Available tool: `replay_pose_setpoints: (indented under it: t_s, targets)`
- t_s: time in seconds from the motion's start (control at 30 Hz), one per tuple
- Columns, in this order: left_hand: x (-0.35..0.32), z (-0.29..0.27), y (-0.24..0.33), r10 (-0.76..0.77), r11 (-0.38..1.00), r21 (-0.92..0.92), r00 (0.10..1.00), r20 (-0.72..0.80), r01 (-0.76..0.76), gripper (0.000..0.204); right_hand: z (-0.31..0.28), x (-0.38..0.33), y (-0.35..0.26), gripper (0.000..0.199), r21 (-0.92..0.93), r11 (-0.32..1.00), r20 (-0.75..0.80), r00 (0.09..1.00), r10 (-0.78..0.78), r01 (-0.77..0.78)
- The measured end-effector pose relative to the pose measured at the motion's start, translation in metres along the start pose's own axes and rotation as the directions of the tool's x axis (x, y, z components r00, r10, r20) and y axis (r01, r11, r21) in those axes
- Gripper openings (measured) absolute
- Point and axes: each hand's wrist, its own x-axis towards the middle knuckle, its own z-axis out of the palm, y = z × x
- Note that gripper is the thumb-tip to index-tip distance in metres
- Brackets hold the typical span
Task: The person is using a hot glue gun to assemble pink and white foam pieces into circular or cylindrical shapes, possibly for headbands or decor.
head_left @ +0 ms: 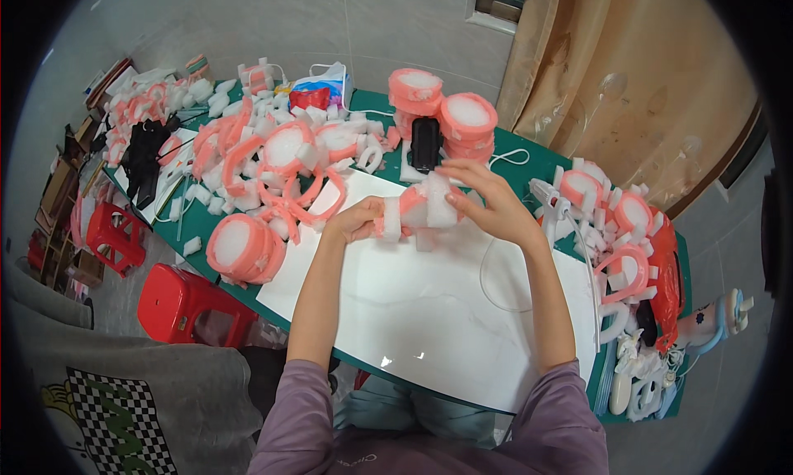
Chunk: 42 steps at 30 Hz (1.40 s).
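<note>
Frame centre, over the white sheet [396, 301]: my left hand [357, 221] and right hand [487, 201] were both closed on a pink-and-white foam ring piece [417, 209], one per end to steady it, loose foam scraps [273, 157] piled upper left within reach.

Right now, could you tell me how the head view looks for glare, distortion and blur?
In the head view, fisheye bending curves the green table edge and blackens the corners; small glare spots sit on the white sheet near its front edge; both hands, left hand and right hand, and the pink-and-white foam piece look sharp.
</note>
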Motion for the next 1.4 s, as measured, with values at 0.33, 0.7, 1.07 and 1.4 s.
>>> replay_pose_setpoints:
  t_s: [0.33,0.7,1.07,1.4]
  targets:
    - [-0.004,0.000,0.000,0.028,1.000,0.012,0.999,-0.024,-0.027,0.041,-0.005,-0.002,0.017,0.043,0.065,0.990,-0.001,0.992,0.125,-0.125]
    - [0.002,-0.008,-0.006,0.074,0.879,-0.412,0.924,-0.376,-0.238,0.057,0.000,0.008,0.018,0.028,0.203,0.924,0.089,0.946,0.312,-0.324]
    - [-0.004,0.076,0.051,0.241,0.878,0.478,0.878,-0.413,-0.015,0.058,-0.017,-0.004,0.012,0.015,0.571,0.731,0.078,0.912,0.404,-0.373]
    - [-0.048,0.082,0.141,0.607,0.567,0.823,0.662,-0.440,0.027,0.022,-0.035,-0.007,-0.010,0.032,0.699,0.684,-0.233,0.839,0.491,-0.206]
